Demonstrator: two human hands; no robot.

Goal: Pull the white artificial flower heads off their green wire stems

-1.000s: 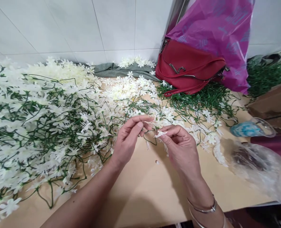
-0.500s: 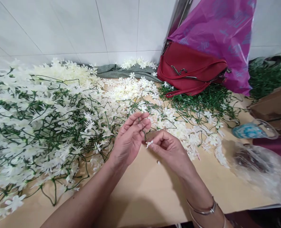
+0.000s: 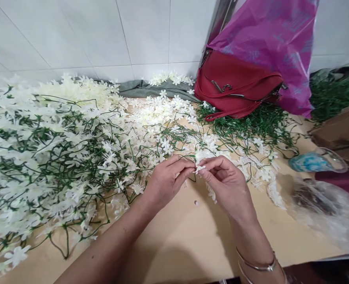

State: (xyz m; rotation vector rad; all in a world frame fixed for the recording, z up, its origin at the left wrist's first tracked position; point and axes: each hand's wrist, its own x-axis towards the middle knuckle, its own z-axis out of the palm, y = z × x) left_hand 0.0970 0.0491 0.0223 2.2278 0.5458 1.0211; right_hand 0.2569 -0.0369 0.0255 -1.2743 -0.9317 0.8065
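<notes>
- A person's two bare hands meet over a pale wood-coloured table [image 3: 174,240], at the middle of the view.
- The right hand [image 3: 229,187] pinches a small white flower [image 3: 200,169] between thumb and forefinger; a bracelet circles its wrist.
- The left hand [image 3: 166,181] has its fingertips drawn narrow beside that flower. What lies between them is hidden, so I cannot tell whether they grip a stem.
- To the left spreads a large heap of green stems bearing white blossoms [image 3: 53,154]. Judging by the joined blossoms, this looks like the finished part.
- Beyond the hands lie loose white blossoms [image 3: 162,110], thickly scattered.
- Right of these, a tangle of green stems [image 3: 251,122] lies partly under a red handbag [image 3: 236,85]; few blossoms show on it.
- With so many loose blossoms and mostly bare stems about, plenty appears left; the flower in hand seems midway through handling.
- A crumpled clear plastic bag [image 3: 331,217] lies at the right.
</notes>
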